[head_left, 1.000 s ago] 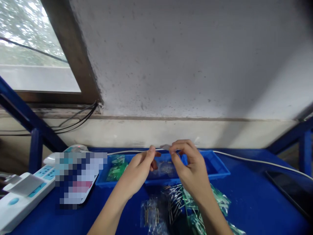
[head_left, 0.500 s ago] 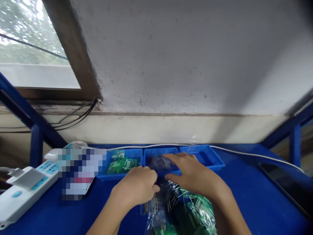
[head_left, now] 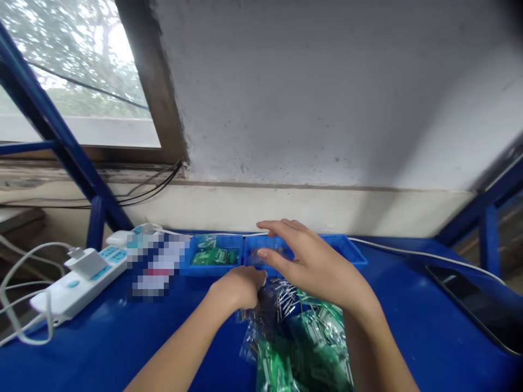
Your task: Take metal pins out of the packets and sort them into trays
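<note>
My right hand [head_left: 306, 256] spreads open above the middle one of three blue trays [head_left: 254, 243]; my left hand [head_left: 241, 287] curls beside it, gripping what I cannot tell; silver pins [head_left: 286, 298] and green packets [head_left: 318, 345], too jumbled to count, lie between my forearms; rightward, one phone [head_left: 469, 305].

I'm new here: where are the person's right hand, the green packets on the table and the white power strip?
Right hand [head_left: 315, 256]: head view, back of the hand.
Green packets [head_left: 316, 335]: head view, middle of the pile.
White power strip [head_left: 114, 255]: head view, its light-blue sockets.

Right hand [head_left: 312, 256] unpinched — fingers [head_left: 281, 231] spread, left hand [head_left: 240, 287] lowered (near packets [head_left: 304, 333])
</note>
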{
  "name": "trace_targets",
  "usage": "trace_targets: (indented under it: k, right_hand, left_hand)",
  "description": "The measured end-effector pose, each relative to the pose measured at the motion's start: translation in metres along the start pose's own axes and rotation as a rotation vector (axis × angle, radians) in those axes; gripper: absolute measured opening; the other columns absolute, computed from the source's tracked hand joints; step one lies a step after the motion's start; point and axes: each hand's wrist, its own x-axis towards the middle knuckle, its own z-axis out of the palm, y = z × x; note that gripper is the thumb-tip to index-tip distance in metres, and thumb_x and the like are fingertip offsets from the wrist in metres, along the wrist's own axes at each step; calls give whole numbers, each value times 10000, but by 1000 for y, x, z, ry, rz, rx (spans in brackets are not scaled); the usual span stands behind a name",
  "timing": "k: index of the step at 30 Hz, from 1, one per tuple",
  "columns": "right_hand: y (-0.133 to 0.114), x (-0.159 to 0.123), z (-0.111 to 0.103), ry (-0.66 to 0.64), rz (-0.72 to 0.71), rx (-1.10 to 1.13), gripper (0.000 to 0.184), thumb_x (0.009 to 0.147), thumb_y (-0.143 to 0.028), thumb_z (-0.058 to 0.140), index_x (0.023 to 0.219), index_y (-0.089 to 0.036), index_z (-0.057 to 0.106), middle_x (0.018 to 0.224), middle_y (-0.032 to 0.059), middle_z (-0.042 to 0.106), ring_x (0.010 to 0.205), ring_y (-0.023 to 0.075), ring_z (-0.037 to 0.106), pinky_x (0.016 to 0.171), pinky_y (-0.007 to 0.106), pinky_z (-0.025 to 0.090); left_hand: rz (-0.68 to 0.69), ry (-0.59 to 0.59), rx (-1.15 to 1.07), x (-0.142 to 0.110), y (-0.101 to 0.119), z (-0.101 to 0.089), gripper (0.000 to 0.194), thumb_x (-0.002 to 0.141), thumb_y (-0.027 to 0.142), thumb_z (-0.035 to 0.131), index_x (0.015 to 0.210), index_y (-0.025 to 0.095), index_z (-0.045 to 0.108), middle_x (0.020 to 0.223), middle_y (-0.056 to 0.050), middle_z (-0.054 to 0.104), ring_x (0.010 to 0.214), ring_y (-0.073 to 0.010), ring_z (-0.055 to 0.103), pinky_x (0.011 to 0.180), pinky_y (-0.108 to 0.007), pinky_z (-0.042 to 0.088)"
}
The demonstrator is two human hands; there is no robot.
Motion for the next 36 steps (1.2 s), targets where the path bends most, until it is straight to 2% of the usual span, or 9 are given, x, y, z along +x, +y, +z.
trace_targets:
  k: [5, 9, 12, 18, 25, 29, 31, 34, 36]
  right_hand:
    - [-12, -1, 5, -48, -63, 35, 389, 877, -362, 505, 1261, -303, 502, 1160, 49, 603, 1061, 240, 541, 867, 398, 438]
    - [-9, 2, 16, -62, -72, 25, 387, 865, -349, 527, 1248, -290, 523, 1182, 51, 607, 1083, 248, 536, 906, 414, 415]
    - [0, 5, 26, -103, -50, 27, 394, 852, -359, 544, 1239, -291, 537, 1167, 58, 621, 1054, 253, 555, 873, 404, 428]
    - [16, 13, 49, -116, -37, 111, 354, 808, -367, 591, 1153, -288, 609, 1054, 44, 674, 948, 229, 612, 743, 324, 469]
    - [26, 18, 80, -172, 49, 276, 288, 829, -334, 551, 1085, -224, 623, 694, 0, 662, 614, 139, 591, 554, 247, 422]
    - [34, -5, 94, -20, 205, 314, 197, 833, -346, 535, 882, -193, 648, 553, -23, 584, 520, 126, 540, 509, 239, 375]
    - [41, -22, 99, 29, 270, 335, 244, 859, -372, 487, 803, -179, 625, 522, -19, 565, 488, 127, 530, 496, 242, 372]
    - [49, -44, 105, 70, 355, 407, 319, 892, -413, 402, 763, -173, 568, 567, -2, 586, 498, 131, 559, 502, 244, 406]
    - [49, -53, 109, 102, 388, 503, 268, 877, -400, 430, 796, -174, 549, 607, -6, 584, 539, 130, 572, 531, 241, 427]
  left_hand:
    - [33, 98, -154, -22, -36, 23, 318, 691, 330, 633, 975, 188, 636, 825, -63, 657, 740, -232, 612, 604, -274, 428]
    - [51, 236, -381, -25, -55, 42, 159, 698, 267, 618, 823, 169, 616, 706, -1, 590, 665, -181, 565, 595, -253, 400]
    - [72, 287, -435, -22, -55, 49, 46, 715, 217, 593, 723, 174, 579, 694, 8, 569, 668, -170, 542, 613, -256, 382]
    - [118, 388, -640, -17, -45, 59, 49, 772, 207, 544, 738, 175, 528, 650, 26, 528, 590, -136, 494, 577, -247, 378]
    - [172, 468, -943, -9, -47, 68, 173, 799, 287, 520, 896, 144, 514, 739, -2, 560, 516, -116, 562, 490, -232, 438]
    - [212, 535, -1005, -11, -52, 71, 149, 792, 287, 547, 828, 144, 535, 714, -19, 596, 644, -158, 627, 609, -267, 489]
    - [234, 567, -1006, -13, -53, 72, 117, 789, 261, 562, 795, 147, 538, 729, -26, 605, 691, -159, 628, 664, -276, 492]
    - [275, 619, -977, -19, -49, 74, 93, 797, 233, 572, 754, 154, 545, 873, -57, 598, 787, -162, 619, 697, -270, 492]
    - [361, 676, -850, -25, -43, 76, 70, 819, 191, 550, 757, 161, 564, 939, -66, 583, 860, -166, 606, 745, -276, 489]
